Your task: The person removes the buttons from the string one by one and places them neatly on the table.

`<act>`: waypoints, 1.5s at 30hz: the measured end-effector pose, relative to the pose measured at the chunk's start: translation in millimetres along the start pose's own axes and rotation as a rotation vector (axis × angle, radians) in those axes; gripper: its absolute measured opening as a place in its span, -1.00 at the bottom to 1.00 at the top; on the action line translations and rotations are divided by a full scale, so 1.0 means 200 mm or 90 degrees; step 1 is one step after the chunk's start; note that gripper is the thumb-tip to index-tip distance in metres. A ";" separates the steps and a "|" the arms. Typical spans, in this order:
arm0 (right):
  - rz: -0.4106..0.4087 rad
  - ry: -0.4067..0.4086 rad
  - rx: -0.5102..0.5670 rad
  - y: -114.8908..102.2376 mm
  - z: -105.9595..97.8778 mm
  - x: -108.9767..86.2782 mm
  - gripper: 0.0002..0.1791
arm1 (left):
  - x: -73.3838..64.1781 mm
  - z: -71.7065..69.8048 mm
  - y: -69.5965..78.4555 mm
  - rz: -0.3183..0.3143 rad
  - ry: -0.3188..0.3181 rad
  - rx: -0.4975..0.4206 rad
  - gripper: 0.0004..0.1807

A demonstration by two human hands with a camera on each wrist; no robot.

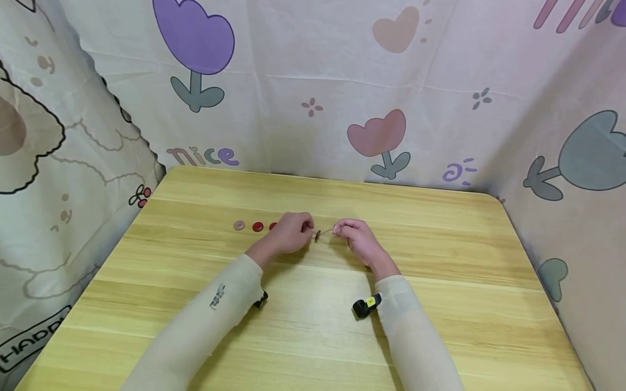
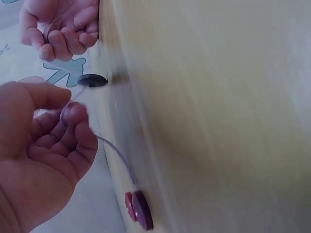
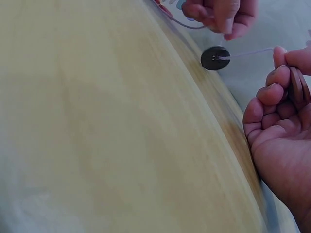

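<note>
Above the tabletop my left hand (image 1: 293,232) pinches a thin pale string (image 2: 116,151) between thumb and forefinger. To its right, my right hand (image 1: 359,239) pinches the same string near its other end, with the stretch between the hands pulled fairly straight. A dark round button (image 3: 214,58) hangs threaded on that stretch, close to the left fingertips. In the right wrist view, brown disc-like buttons (image 3: 296,86) sit tucked in the curled right fingers. From the left hand the string curves down to a dark red button (image 2: 142,209) with a brighter red one (image 2: 130,206) beside it.
On the wooden table (image 1: 313,336), left of the hands, a pink button (image 1: 239,225) and a red button (image 1: 257,226) lie in a row, another red one partly behind the left hand. A printed curtain (image 1: 293,65) hangs along the table's back edge.
</note>
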State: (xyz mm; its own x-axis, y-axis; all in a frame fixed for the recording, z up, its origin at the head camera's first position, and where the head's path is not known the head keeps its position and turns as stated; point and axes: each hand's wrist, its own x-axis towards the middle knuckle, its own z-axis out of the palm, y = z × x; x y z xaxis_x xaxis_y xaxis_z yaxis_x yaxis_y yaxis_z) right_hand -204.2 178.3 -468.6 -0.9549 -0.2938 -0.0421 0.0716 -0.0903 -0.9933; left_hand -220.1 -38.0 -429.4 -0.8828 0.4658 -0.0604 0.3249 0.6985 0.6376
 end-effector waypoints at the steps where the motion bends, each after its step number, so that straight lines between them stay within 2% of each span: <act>1: 0.001 0.001 0.002 0.00 0.00 0.00 -0.87 | 0.00 -0.01 0.00 0.003 -0.002 0.004 -0.88; 6: 0.001 0.003 0.001 0.00 0.00 0.00 -0.87 | -0.03 -0.05 -0.02 0.004 -0.028 0.016 -0.55; 11: 0.002 0.001 -0.006 0.00 0.00 0.00 -0.86 | -0.05 -0.07 -0.04 0.018 -0.031 0.037 -0.46; 18: 0.001 -0.003 0.001 -0.01 0.00 -0.01 -0.86 | -0.08 -0.08 -0.06 0.030 0.011 0.047 -0.54; 29: 0.003 0.005 -0.002 -0.01 0.00 0.00 -0.86 | -0.08 -0.07 -0.09 0.038 0.035 0.043 -0.59; 45: 0.008 0.005 -0.002 0.00 0.00 0.00 -0.86 | -0.14 -0.11 -0.15 0.012 0.075 -0.022 -0.69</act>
State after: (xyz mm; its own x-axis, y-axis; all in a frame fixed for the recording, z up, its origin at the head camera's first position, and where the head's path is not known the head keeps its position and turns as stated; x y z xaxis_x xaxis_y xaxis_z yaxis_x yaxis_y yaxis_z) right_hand -203.4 178.4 -467.6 -0.9563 -0.2873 -0.0547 0.0821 -0.0841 -0.9931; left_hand -212.6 -84.1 -429.4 -0.9109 0.4107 0.0407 0.3318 0.6700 0.6642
